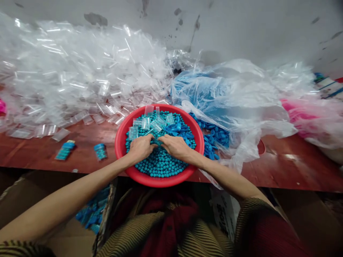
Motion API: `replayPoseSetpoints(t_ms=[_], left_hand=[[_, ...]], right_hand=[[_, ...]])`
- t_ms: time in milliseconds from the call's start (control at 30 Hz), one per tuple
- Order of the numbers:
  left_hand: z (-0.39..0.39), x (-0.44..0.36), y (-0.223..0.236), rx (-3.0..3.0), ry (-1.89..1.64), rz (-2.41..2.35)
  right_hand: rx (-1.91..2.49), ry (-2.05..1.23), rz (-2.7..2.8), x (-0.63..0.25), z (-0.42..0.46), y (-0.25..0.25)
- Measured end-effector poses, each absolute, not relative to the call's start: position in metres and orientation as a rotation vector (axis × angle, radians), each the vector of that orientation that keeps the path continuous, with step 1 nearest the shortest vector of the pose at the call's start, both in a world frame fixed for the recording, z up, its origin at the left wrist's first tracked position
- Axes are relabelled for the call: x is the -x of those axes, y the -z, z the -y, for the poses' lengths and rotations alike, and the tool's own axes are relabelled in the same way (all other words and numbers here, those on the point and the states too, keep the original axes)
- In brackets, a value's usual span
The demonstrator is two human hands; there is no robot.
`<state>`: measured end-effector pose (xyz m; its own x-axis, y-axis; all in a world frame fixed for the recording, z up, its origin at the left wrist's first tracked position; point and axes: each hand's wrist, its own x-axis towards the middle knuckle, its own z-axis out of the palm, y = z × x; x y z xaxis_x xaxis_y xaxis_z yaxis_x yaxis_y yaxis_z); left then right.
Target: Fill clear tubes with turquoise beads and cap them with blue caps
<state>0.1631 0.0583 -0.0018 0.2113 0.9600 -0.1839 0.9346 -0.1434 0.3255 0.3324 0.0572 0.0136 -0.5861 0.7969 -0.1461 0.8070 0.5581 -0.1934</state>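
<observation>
A red plastic basin (pixel 164 182) holds many small turquoise beads (pixel 163 164). Over its middle, my left hand (pixel 141 146) and my right hand (pixel 175 147) meet with fingertips bent inward and almost touching. Both are closed around something small, which the fingers and the beads behind hide too much to name. Just beyond my left hand, several clear plastic containers (pixel 146 123) lie on the beads. Blue plastic caps (pixel 177 128) are heaped inside the basin beyond my right hand.
Clear containers (pixel 88 78) form a big pile at the back left. Two bead-filled containers with blue caps (pixel 65 150) lie left of the basin. More blue caps (pixel 214 137) spill from a translucent bag (pixel 241 92) at right. Below the table, an open cardboard box (pixel 72 239) holds filled blue pieces.
</observation>
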Motion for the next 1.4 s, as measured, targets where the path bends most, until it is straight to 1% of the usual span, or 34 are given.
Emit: replayPoseSetpoints(t_ms=[100,233,333,433,567,667,733,833,900,967,1133,1267,1400], left_hand=[[-0.062,-0.169,0.006,-2.082,-0.132,-1.676],[-0.058,-0.175,0.003,-2.05,-0.221,-1.476],[-0.052,-0.177,-0.005,-2.074,-0.1,-1.372],[-0.049,-0.182,-0.008,-2.044,0.023,-1.386],[-0.052,-0.193,0.0,-1.925,-0.036,-1.375],[-0.053,-0.194,0.004,-1.785,-0.09,-1.316],[-0.053,-0.19,0.003,-1.517,-0.194,-1.21],[-0.053,-0.18,-0.001,-1.09,-0.339,-1.046],[-0.053,-0.176,-0.002,-0.97,-0.368,-1.0],[-0.052,-0.174,-0.002,-0.91,-0.363,-0.97],[-0.044,-0.17,-0.004,-0.884,-0.365,-0.983],[-0.04,-0.168,-0.007,-0.775,-0.419,-0.95],[-0.038,-0.17,-0.006,-0.73,-0.541,-0.95]], right_hand=[[-1.509,0.428,-2.66,-0.348,-0.05,-0.022],[-1.57,0.367,-2.407,-0.366,-0.041,-0.029],[-1.577,0.373,-2.319,-0.368,-0.039,-0.022],[-1.609,0.525,-2.343,-0.361,-0.045,-0.009],[-1.608,0.776,-2.54,-0.356,-0.051,0.002],[-1.62,0.843,-2.608,-0.36,-0.051,-0.003],[-1.652,0.78,-2.578,-0.365,-0.05,-0.011],[-1.694,0.453,-2.496,-0.367,-0.051,-0.023],[-1.706,0.219,-2.483,-0.363,-0.055,-0.026],[-1.697,0.095,-2.464,-0.355,-0.061,-0.025],[-1.71,0.08,-2.361,-0.35,-0.07,-0.018],[-1.741,0.053,-2.415,-0.367,-0.059,-0.028],[-1.509,0.12,-2.546,-0.382,-0.046,-0.036]])
